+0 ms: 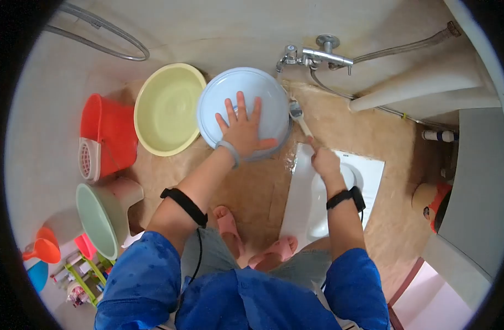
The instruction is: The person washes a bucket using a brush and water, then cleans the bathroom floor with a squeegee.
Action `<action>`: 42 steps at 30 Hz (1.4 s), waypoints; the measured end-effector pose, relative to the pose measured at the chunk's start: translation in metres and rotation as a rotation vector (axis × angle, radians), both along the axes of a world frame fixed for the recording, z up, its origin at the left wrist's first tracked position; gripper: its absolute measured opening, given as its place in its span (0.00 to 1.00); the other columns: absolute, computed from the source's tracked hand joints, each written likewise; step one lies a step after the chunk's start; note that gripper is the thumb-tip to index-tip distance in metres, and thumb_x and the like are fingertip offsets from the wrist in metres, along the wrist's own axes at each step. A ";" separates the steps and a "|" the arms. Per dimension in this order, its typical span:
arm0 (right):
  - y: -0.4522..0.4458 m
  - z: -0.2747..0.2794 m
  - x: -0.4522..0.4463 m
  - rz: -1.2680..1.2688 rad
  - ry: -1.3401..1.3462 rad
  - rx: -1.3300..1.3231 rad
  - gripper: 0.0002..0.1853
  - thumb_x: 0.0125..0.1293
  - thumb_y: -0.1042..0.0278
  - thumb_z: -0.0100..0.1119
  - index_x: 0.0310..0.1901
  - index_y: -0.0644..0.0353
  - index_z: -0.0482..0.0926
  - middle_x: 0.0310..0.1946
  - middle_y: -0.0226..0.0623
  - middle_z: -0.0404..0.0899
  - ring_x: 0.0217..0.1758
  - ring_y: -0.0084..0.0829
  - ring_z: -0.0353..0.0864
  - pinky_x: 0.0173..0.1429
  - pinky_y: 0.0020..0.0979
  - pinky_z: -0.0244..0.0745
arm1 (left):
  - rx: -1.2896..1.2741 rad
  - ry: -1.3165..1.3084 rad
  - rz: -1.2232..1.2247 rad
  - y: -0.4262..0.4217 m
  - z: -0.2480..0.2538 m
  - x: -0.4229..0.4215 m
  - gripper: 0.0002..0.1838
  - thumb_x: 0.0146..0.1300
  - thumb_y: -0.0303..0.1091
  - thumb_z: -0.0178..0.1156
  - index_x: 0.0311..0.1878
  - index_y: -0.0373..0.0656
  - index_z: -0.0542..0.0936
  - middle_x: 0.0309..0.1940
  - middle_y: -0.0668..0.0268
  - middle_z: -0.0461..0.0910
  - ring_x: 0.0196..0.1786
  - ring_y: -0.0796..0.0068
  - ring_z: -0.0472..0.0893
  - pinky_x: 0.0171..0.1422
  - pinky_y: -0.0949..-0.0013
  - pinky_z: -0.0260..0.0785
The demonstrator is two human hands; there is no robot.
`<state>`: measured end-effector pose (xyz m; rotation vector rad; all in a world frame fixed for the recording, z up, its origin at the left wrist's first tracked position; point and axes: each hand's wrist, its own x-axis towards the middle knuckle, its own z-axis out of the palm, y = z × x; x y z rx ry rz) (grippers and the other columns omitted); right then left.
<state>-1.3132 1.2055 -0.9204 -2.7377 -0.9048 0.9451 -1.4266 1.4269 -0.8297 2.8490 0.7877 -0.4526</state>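
The left hand lies spread, palm-down, on the light-blue basin, beside the yellow basin; the right hand grips a brush near the former's edge. Brushing appears under way; completion cannot be judged.

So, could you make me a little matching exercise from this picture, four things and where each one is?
Things:
1. Light blue basin
2. Long-handled tool
3. Yellow basin
4. Metal tap

Places:
A. Fixed to the wall
B. Between the red bucket and another basin
C. Under the spread left hand
D. Gripped in the right hand

Pairs: 1-C, 2-D, 3-B, 4-A
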 end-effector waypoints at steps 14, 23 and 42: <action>-0.060 0.099 -0.022 -0.493 0.167 0.186 0.32 0.59 0.69 0.55 0.66 0.33 0.64 0.22 0.42 0.76 0.25 0.33 0.77 0.36 0.36 0.74 | -0.057 -0.058 -0.295 -0.024 0.012 -0.015 0.60 0.42 0.69 0.63 0.75 0.58 0.43 0.76 0.61 0.32 0.76 0.44 0.35 0.62 0.19 0.35; -0.081 0.142 -0.079 -0.621 0.198 0.208 0.26 0.63 0.72 0.49 0.64 0.54 0.68 0.19 0.37 0.74 0.15 0.27 0.69 0.19 0.33 0.68 | -0.313 -0.263 -0.589 -0.027 0.007 0.013 0.50 0.40 0.58 0.69 0.70 0.65 0.60 0.76 0.69 0.43 0.77 0.56 0.39 0.70 0.28 0.31; 0.193 0.012 -0.189 -0.173 0.096 0.142 0.24 0.67 0.62 0.44 0.64 0.57 0.64 0.30 0.54 0.79 0.34 0.49 0.80 0.41 0.47 0.73 | -0.535 -0.328 -0.280 -0.019 0.005 -0.009 0.34 0.49 0.54 0.64 0.62 0.61 0.72 0.74 0.69 0.50 0.77 0.57 0.37 0.71 0.30 0.21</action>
